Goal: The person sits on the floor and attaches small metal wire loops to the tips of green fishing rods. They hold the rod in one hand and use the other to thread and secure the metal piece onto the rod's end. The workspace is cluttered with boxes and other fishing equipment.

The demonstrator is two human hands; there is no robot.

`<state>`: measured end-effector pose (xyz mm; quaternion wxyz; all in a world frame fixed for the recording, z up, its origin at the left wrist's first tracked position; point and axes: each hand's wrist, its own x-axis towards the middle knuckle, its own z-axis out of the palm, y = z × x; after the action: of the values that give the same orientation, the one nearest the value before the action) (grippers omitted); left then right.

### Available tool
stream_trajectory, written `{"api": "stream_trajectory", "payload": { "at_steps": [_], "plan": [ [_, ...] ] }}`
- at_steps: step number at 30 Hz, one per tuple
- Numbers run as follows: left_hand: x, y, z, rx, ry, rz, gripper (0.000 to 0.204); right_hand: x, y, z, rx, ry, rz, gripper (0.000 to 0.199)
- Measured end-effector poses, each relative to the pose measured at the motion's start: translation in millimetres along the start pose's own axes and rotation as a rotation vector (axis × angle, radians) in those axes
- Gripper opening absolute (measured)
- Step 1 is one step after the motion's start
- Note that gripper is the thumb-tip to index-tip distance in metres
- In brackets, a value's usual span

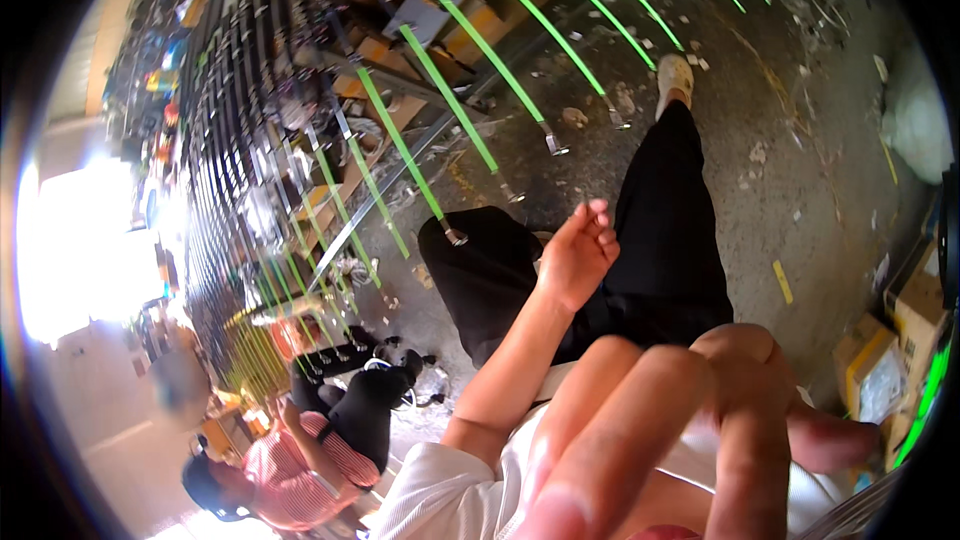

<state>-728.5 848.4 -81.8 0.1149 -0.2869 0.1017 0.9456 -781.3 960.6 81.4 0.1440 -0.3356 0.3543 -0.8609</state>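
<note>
My left hand (578,258) is raised over my lap, palm turned up and fingers loosely curled, with nothing visible in it. Nearest to it hang bright green straps (468,112) with small metal end pieces (556,146), apart from my fingers. Very close to the camera, my right hand (665,420) looms large and partly blurred. Its fingers are apart and reach toward the lower edge; nothing shows between them, though some fingertips are cut off or out of focus.
Many dark straps (225,100) hang in rows at the left. Cardboard boxes (895,340) stand at the right, by a pale sack (920,115). A seated person in a red striped shirt (295,480) is at lower left. Scraps litter the concrete floor (770,175).
</note>
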Motion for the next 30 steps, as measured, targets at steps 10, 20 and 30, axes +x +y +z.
{"api": "stream_trajectory", "payload": {
  "at_steps": [10,20,30],
  "plan": [
    [-54.1,15.8,-2.2,0.043,-0.067,0.234,0.018,21.6,-33.4,65.9,0.131,-0.305,-0.001,0.041],
    [-142.2,11.9,-30.5,0.245,0.031,0.481,0.015,17.8,-43.4,133.4,0.401,-0.437,0.148,0.044],
    [-200.9,6.7,-90.7,-0.04,0.283,0.631,0.011,-7.3,-23.8,78.5,0.207,-0.137,0.28,0.04]
  ]
}}
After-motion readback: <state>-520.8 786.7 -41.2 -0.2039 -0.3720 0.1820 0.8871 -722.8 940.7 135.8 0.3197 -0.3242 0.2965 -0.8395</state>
